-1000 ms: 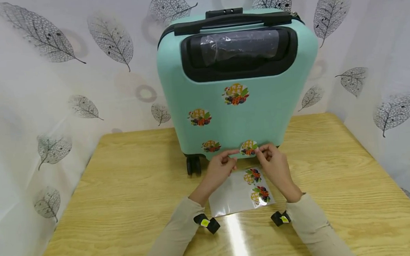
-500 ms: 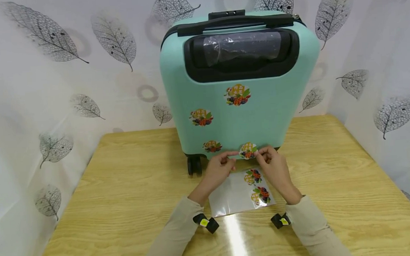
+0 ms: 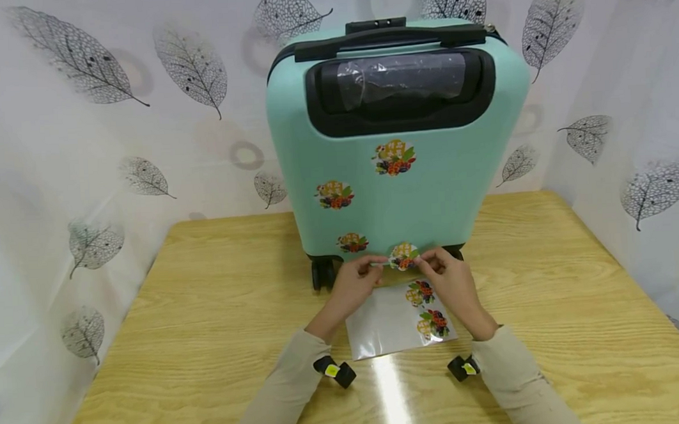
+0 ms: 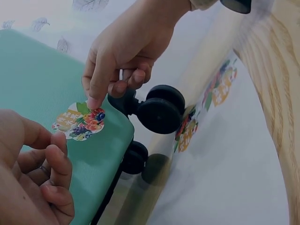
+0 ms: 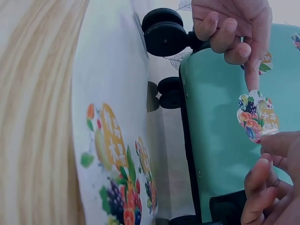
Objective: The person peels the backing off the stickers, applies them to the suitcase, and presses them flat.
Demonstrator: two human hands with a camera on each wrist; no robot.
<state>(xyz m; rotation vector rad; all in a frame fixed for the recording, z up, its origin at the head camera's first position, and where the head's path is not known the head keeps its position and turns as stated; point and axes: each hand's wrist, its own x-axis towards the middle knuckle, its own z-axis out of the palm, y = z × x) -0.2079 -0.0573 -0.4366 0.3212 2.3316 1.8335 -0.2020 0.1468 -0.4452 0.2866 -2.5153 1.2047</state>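
Observation:
A round fruit sticker [image 3: 404, 256] hangs in front of the lower edge of a mint-green suitcase [image 3: 431, 194]. My left hand [image 3: 355, 283] holds the sticker's left edge at the index fingertip, the other fingers curled; its thumb is partly hidden. On the opposite edge, my right hand [image 3: 451, 283] pinches it between thumb and index finger. The wrist views show the sticker [image 4: 80, 123] spanning from one hand's fingertips to the other's, overlapping the green shell. Under the hands lies a glossy sticker sheet [image 3: 380, 325] with two fruit stickers along its right side.
The upright suitcase stands on a wood-grain table [image 3: 223, 308], with three similar stickers on its shell, one being the upper sticker [image 3: 394, 158]. A black caster wheel [image 3: 322, 274] shows at its lower left. Behind hangs a leaf-print curtain [image 3: 198, 155].
Both hands have moved slightly down and left with the sticker, from over the suitcase's lower face to its bottom edge. The sticker sheet has stayed in place.

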